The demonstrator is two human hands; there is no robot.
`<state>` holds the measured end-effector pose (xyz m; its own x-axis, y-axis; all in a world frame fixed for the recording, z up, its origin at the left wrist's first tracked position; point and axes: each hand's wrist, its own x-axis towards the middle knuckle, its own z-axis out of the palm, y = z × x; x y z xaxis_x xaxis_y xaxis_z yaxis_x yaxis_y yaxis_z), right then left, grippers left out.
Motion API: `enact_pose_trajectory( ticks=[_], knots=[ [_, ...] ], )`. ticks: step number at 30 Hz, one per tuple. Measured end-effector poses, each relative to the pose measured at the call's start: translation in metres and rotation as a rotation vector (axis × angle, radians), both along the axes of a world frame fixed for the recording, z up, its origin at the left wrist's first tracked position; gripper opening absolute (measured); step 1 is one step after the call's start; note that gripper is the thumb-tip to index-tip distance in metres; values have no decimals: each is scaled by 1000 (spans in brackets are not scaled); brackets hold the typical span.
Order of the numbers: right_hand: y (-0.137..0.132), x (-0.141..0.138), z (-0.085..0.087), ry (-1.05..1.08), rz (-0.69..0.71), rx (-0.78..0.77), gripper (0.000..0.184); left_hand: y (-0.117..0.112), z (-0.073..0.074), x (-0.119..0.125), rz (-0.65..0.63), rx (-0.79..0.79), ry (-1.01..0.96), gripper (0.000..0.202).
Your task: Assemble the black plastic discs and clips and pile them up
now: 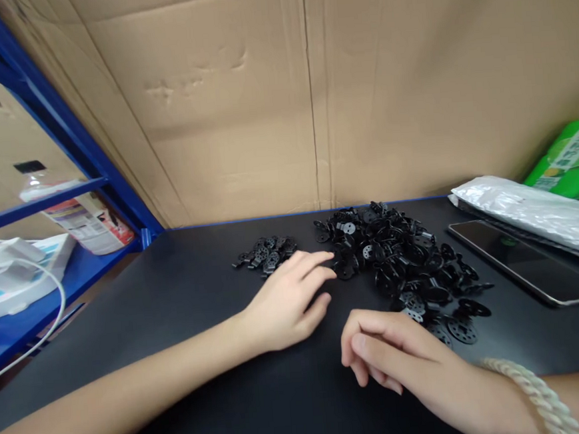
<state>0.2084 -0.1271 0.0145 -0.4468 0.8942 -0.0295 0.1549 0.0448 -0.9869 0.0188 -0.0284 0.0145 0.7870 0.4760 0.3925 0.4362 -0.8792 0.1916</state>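
Note:
My left hand (293, 300) reaches over the table with its fingers stretched out and apart, holding nothing I can see. Its fingertips are at the left edge of a large pile of small black round plastic parts (397, 248), which have holes in them. Behind that hand is a smaller heap of similar black parts (267, 252). Curled in front of the large pile, my right hand (401, 358) has its thumb against the bent fingers. Whatever it may hold is hidden inside the fingers. A braided cord bracelet (530, 385) circles the right wrist.
The black table (198, 264) backs onto a cardboard wall (221, 115). At right lie a phone (523, 259), a silvery plastic bag (530, 211) and a green package (570, 161). On the left, a blue shelf (87, 263) holds a bottle (87, 223) and a power strip (19, 285) with chargers.

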Motion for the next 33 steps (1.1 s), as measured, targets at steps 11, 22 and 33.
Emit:
enact_pose_trajectory(
  ticks=[11,22,33],
  knots=[
    [0,0,-1,27,-4,-21,32,-5,-10,5,-11,-69,-256,33],
    [7,-2,-5,257,-130,-193,23,-44,5,5,81,-264,-683,14],
    [9,0,-9,137,-92,-102,37,-56,8,10,-7,-533,-652,10]
  ],
)
